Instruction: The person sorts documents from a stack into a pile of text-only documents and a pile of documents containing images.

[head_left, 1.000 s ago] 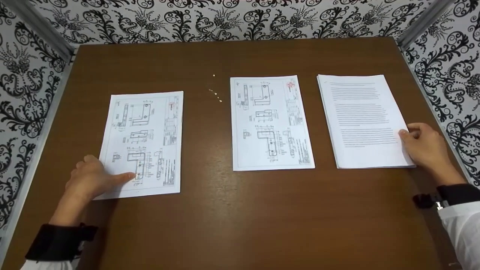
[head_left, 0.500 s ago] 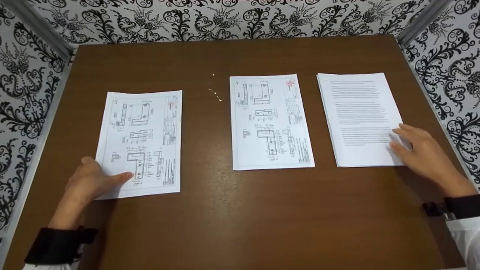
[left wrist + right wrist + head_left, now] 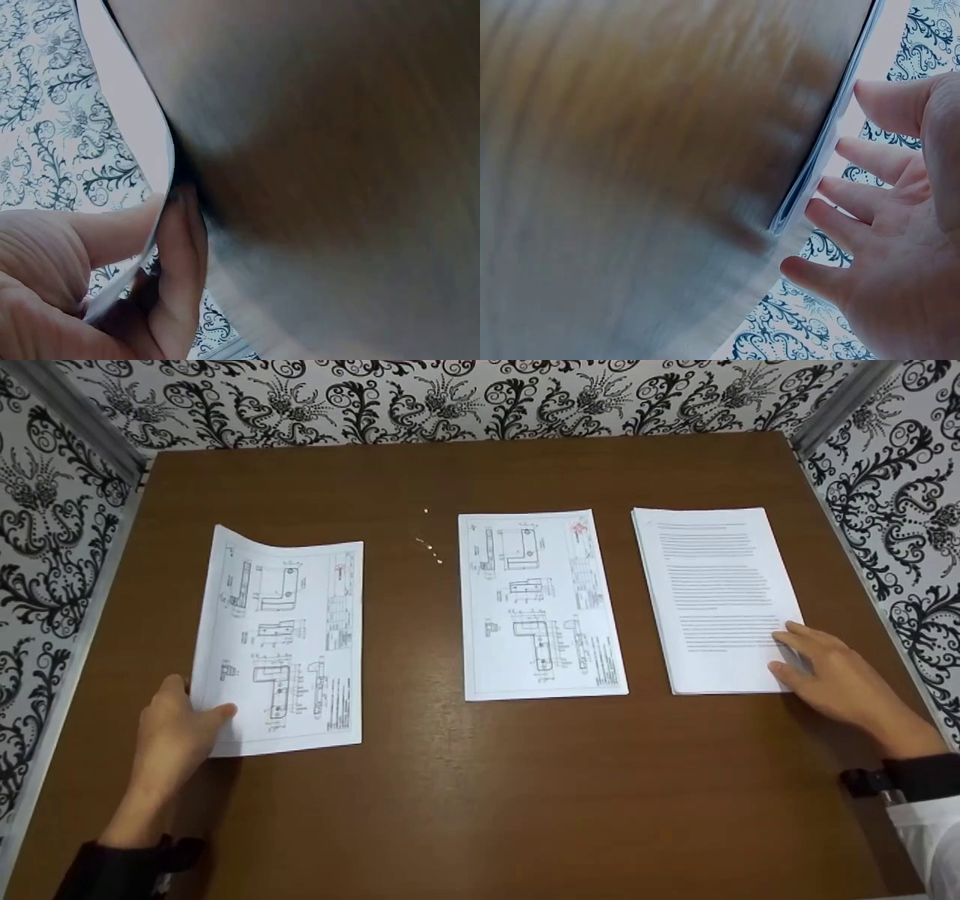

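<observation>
Setting: dark brown wooden tabletop [image 3: 480, 795], enclosed on three sides by white walls with black floral scrollwork [image 3: 480, 397].
Left hand [image 3: 180, 727]: pinches the near left corner of the white sheet printed with technical drawings [image 3: 281, 649]; thumb on top, fingers underneath, as the left wrist view confirms.
Left sheet: lies at the left of the table; its far left corner curls upward, the right side flat on the wood.
Right hand [image 3: 840, 679]: fingers straight and slightly spread, tips resting on the near right corner of the white stack of text-printed pages [image 3: 716, 596].
Stack: lies flat at the right of the table; its layered edge shows in the right wrist view.
Centre: second white sheet of technical drawings [image 3: 540, 604], flat, well apart from both hands.
Surface detail: small pale flecks [image 3: 431, 547] between the two drawing sheets.
</observation>
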`<move>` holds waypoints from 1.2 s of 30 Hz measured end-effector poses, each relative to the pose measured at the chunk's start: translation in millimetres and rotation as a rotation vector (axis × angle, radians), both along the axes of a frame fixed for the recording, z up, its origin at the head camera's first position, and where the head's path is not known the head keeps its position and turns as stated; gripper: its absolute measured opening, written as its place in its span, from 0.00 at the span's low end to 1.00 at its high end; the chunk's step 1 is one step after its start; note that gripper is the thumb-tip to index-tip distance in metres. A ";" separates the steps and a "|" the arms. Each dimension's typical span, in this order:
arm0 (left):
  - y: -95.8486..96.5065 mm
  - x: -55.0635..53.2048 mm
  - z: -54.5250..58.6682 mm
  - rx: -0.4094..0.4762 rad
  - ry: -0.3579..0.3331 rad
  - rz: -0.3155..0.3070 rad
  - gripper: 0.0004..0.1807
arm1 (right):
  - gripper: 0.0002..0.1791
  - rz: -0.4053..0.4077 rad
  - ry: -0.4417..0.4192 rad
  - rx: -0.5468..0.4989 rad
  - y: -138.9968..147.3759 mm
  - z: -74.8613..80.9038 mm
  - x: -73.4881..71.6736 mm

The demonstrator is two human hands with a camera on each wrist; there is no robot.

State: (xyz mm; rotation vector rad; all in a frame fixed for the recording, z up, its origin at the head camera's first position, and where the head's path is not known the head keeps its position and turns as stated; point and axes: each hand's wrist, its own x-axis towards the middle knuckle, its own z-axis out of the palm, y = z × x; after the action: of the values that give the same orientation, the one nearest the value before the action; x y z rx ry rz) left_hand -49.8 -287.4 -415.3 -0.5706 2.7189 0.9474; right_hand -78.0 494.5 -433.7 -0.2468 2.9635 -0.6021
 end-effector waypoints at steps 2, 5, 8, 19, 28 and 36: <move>2.5 3.4 1.7 0.018 0.066 0.008 0.30 | 0.28 0.000 -0.004 0.002 -1.0 -0.3 0.2; 7.2 9.0 8.1 0.058 0.167 0.030 0.24 | 0.28 0.003 -0.004 0.002 -2.1 -1.0 0.1; 11.7 11.4 15.7 0.143 0.249 0.087 0.22 | 0.28 0.010 0.009 0.003 -1.8 -2.2 -0.5; 55.9 -2.2 21.4 0.560 0.514 0.267 0.20 | 0.19 -0.010 0.201 -0.069 -23.8 -0.4 -4.9; 131.2 -20.5 21.5 0.826 0.709 0.173 0.17 | 0.24 -0.055 0.352 -0.301 -108.2 23.2 -16.1; 199.8 -24.9 15.1 0.862 0.724 0.048 0.18 | 0.28 -0.009 0.329 -0.652 -200.2 41.3 -13.1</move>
State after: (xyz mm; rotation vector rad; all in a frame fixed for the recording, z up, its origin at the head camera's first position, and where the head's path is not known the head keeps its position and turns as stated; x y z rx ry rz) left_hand -74.8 -87.6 -400.2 -0.1120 2.3761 2.5097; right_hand -91.1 294.3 -392.4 -0.4146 2.9476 -1.6626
